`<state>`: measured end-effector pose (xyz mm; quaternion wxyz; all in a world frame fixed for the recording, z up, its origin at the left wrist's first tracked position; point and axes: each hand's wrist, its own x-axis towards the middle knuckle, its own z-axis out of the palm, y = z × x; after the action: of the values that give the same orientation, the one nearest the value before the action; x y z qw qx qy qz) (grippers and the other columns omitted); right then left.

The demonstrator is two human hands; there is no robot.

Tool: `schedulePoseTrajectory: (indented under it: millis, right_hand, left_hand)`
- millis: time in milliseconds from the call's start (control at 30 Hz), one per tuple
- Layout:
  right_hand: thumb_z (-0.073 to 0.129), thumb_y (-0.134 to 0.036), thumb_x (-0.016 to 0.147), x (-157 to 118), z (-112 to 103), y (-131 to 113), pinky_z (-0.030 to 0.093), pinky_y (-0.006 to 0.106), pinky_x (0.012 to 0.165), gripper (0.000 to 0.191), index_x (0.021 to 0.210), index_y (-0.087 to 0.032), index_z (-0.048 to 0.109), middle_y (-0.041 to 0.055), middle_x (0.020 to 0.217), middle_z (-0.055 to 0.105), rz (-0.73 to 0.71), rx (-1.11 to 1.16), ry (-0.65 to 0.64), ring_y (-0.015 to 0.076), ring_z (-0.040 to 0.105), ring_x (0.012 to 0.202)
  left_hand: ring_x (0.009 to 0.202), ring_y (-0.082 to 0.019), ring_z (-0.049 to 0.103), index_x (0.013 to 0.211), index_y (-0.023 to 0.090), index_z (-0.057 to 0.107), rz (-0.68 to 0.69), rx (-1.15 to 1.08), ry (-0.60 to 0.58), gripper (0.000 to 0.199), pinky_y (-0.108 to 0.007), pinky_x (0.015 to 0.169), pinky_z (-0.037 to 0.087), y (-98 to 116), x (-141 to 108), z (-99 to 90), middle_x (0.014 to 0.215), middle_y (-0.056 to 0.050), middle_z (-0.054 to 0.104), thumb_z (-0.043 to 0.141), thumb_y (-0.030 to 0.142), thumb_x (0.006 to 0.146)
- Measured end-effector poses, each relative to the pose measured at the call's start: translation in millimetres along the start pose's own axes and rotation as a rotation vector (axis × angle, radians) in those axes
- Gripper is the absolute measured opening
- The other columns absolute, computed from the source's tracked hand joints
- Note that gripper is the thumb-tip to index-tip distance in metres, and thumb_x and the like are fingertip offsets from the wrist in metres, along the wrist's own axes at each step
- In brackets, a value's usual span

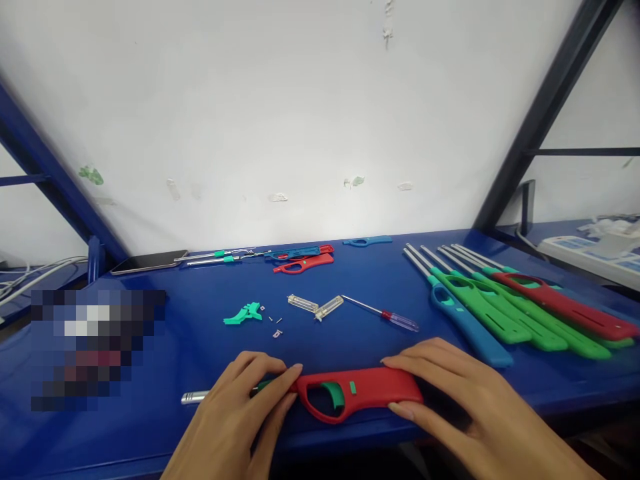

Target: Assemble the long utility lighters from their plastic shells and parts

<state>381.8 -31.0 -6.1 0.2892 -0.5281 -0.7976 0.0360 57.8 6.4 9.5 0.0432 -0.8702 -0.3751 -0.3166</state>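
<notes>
A red gas lighter point(380, 388) with a green trigger and a silver barrel lies along the front edge of the blue table. My left hand point(245, 400) pinches it where the barrel meets the red handle, covering part of the barrel. The thumb and fingers of my right hand point(460, 393) grip the handle's right end. Beyond them lie loose green trigger pieces point(245, 313), tiny screws and metal bits point(277, 333), two clear fuel tanks point(316, 307) and a screwdriver point(383, 313) with a clear handle.
Several assembled lighters point(505, 300) in blue, green and red lie side by side at the right. Toward the wall are red and blue handle shells point(306, 263), metal barrels point(213, 259) and a dark tablet point(149, 262). A pixelated patch hides something at the left.
</notes>
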Motion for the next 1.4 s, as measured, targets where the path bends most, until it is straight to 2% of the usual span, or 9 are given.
schedulePoseTrajectory:
  millis: [233,433,633,800,900,1067,1167,1400]
  right_hand:
    - [0.069,-0.052,0.102,0.5,-0.5,-1.9,0.067,0.037,0.100,0.036,0.131,-0.034,0.077,0.0055,0.127,0.080,-0.013,-0.014,-0.002,0.0277,0.077,0.115]
    - [0.068,-0.052,0.102,2.2,-0.5,-2.8,0.067,0.038,0.099,0.035,0.131,-0.034,0.077,0.0046,0.125,0.080,-0.029,-0.024,0.002,0.0269,0.078,0.113]
    - [0.068,-0.051,0.103,4.4,0.5,-4.7,0.067,0.034,0.096,0.032,0.130,-0.037,0.076,0.0015,0.122,0.080,-0.038,-0.026,0.031,0.0235,0.078,0.110]
    - [0.068,-0.048,0.104,4.7,-0.2,-6.0,0.067,0.030,0.093,0.030,0.132,-0.039,0.076,-0.0002,0.120,0.080,-0.058,-0.013,0.058,0.0208,0.079,0.107]
    - [0.069,-0.047,0.103,5.4,0.5,-6.2,0.068,0.030,0.093,0.030,0.131,-0.040,0.076,-0.0008,0.119,0.081,-0.055,-0.016,0.082,0.0210,0.079,0.107]
    - [0.068,-0.045,0.103,6.0,2.8,-6.7,0.069,0.034,0.092,0.030,0.132,-0.039,0.076,0.0006,0.119,0.081,-0.047,-0.027,0.113,0.0230,0.080,0.106]
    - [0.067,-0.046,0.104,5.2,3.1,-7.2,0.069,0.035,0.092,0.030,0.131,-0.037,0.077,0.0019,0.120,0.081,-0.033,-0.031,0.115,0.0246,0.080,0.106]
    - [0.067,-0.046,0.103,6.0,3.8,-8.7,0.069,0.037,0.092,0.030,0.129,-0.036,0.079,0.0038,0.121,0.081,-0.005,-0.016,0.092,0.0268,0.080,0.106]
  left_hand:
    - [0.096,-0.018,0.072,0.126,0.028,0.078,-0.002,-0.027,-0.024,0.034,-0.024,0.083,0.067,-0.6,0.2,-0.9,0.106,-0.004,0.075,0.051,0.017,0.107]
    - [0.096,-0.019,0.073,0.127,0.028,0.077,-0.021,-0.021,-0.059,0.035,-0.024,0.081,0.068,1.3,1.2,-4.1,0.107,-0.004,0.074,0.050,0.018,0.108]
    - [0.107,-0.023,0.073,0.138,0.027,0.072,-0.017,0.032,-0.135,0.039,-0.034,0.091,0.070,-2.9,-9.4,0.7,0.117,-0.007,0.074,0.048,0.016,0.109]
    - [0.115,-0.029,0.073,0.137,0.025,0.072,0.042,0.137,-0.156,0.041,-0.045,0.096,0.070,-5.0,-13.0,1.5,0.122,-0.009,0.076,0.044,0.016,0.109]
    - [0.111,-0.027,0.074,0.136,0.025,0.072,0.053,0.136,-0.150,0.042,-0.041,0.092,0.071,-3.8,-9.0,0.1,0.119,-0.008,0.076,0.044,0.013,0.107]
    - [0.094,-0.020,0.072,0.130,0.024,0.074,0.045,0.064,-0.101,0.043,-0.031,0.085,0.069,-1.9,-2.5,-1.6,0.107,-0.005,0.074,0.045,0.006,0.102]
    - [0.091,-0.020,0.072,0.126,0.022,0.075,0.052,0.070,-0.080,0.042,-0.029,0.083,0.068,-1.1,0.3,-2.4,0.105,-0.005,0.074,0.045,0.006,0.102]
    - [0.091,-0.019,0.077,0.127,0.024,0.076,0.075,0.142,-0.013,0.036,-0.030,0.087,0.068,-1.7,-1.4,-1.7,0.106,-0.004,0.076,0.047,0.015,0.108]
